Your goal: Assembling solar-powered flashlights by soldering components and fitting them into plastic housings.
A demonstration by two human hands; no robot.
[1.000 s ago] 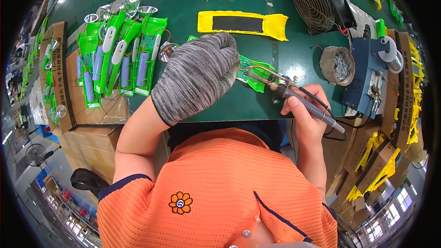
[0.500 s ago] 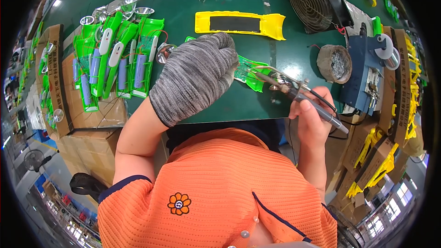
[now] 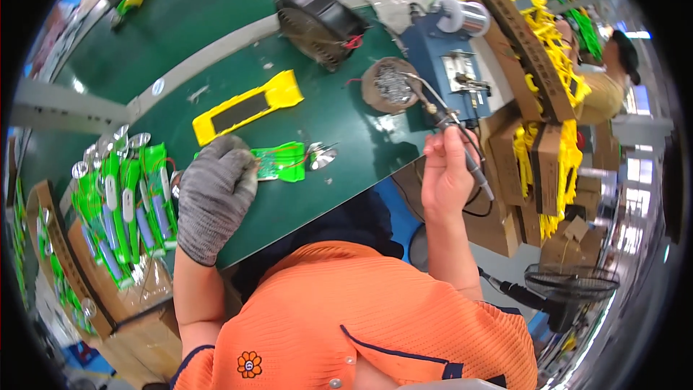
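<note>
Head view, looking down past an orange shirt [image 3: 375,318] onto a green desk [image 3: 310,180]. Left hand [image 3: 215,198], in a grey knit glove, laid flat on the desk, fingers [image 3: 231,155] spread a little and pressed on the left end of a green circuit board [image 3: 283,162], holding it down. Board flat near the desk's front edge, red wires running over it, a shiny metal reflector [image 3: 320,154] lying just beside its right end. Right hand [image 3: 444,177], bare, raised off past the desk's right edge, fingers [image 3: 451,146] closed tight round the handle of a soldering iron [image 3: 453,130], gripped like a pen, tip pointed up toward a round tin of metal bits [image 3: 392,85], well apart from the board. Cord trailing down from the handle past the wrist.

Beyond the board, a yellow plastic shell [image 3: 249,107] with a dark panel lying slantwise. Farther back, a small black fan [image 3: 317,22] standing tilted. Right of the tin, a blue soldering station [image 3: 451,65] with a spool of solder [image 3: 462,18] on top. Cardboard racks of yellow parts [image 3: 541,50] stacked at the right. At the left, a row of finished green pieces [image 3: 130,202] on a cardboard box [image 3: 86,274]. Black floor fan [image 3: 570,285] seen low at the right.
</note>
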